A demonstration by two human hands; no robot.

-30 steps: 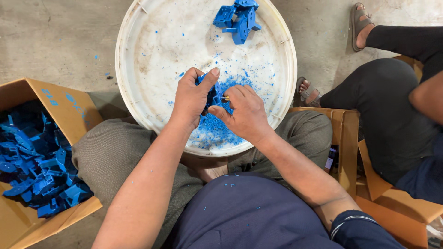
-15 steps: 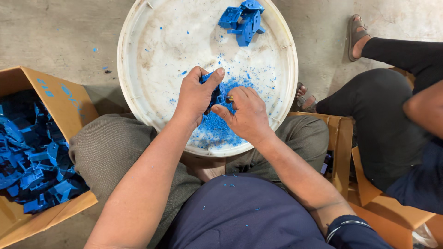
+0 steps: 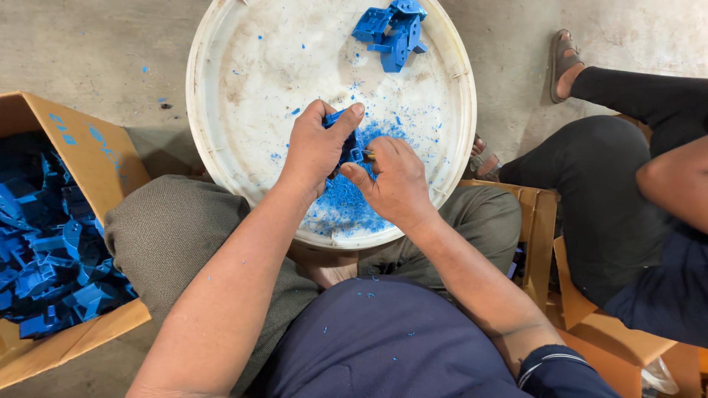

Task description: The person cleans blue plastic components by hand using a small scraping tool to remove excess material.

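My left hand (image 3: 316, 147) grips a small blue plastic part (image 3: 346, 144) over a round white tub (image 3: 221, 96). My right hand (image 3: 394, 180) is closed around a small tool whose tip touches that part; the tool is mostly hidden by the fingers. Below the hands a heap of blue plastic shavings (image 3: 343, 210) lies on the tub's near side. A small pile of blue plastic parts (image 3: 391, 29) rests at the tub's far edge.
A cardboard box (image 3: 88, 147) at my left is full of several blue plastic parts (image 3: 44, 250). Another person in dark clothes (image 3: 627, 191) sits to the right, one sandalled foot (image 3: 564, 63) on the concrete floor. Cardboard pieces (image 3: 546, 243) lie between us.
Both hands stay together on the blue part, with only small finger shifts. The view has drifted slightly, so the tub and box sit a little differently in frame.
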